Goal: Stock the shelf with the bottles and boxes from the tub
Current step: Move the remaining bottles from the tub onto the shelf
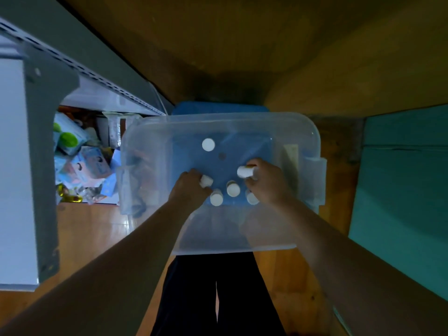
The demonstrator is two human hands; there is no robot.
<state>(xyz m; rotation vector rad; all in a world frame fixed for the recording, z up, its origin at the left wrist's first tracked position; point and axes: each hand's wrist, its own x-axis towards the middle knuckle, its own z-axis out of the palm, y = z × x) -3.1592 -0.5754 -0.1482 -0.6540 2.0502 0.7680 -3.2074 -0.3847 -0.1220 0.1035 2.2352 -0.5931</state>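
A clear plastic tub (pixel 218 120) stands on a blue stool in front of me, and both my hands reach into it. My left hand (pixel 190 187) grips a small white bottle (pixel 206 181) near the tub's middle. My right hand (pixel 265 181) holds another white bottle (pixel 243 171), tilted on its side. More white-capped bottles stand on the tub floor: one apart at the back (pixel 208 144), two between my hands (pixel 233 189) (pixel 216 198), and one partly under my right hand (pixel 252 198). The grey metal shelf (pixel 43 166) rises at my left.
The shelf's lowest level holds a heap of packets and boxes (pixel 82 161). A teal panel (pixel 400 190) stands at the right. Wooden floor (pixel 92 229) runs between shelf and tub. My dark-trousered legs (pixel 218 294) are below the tub.
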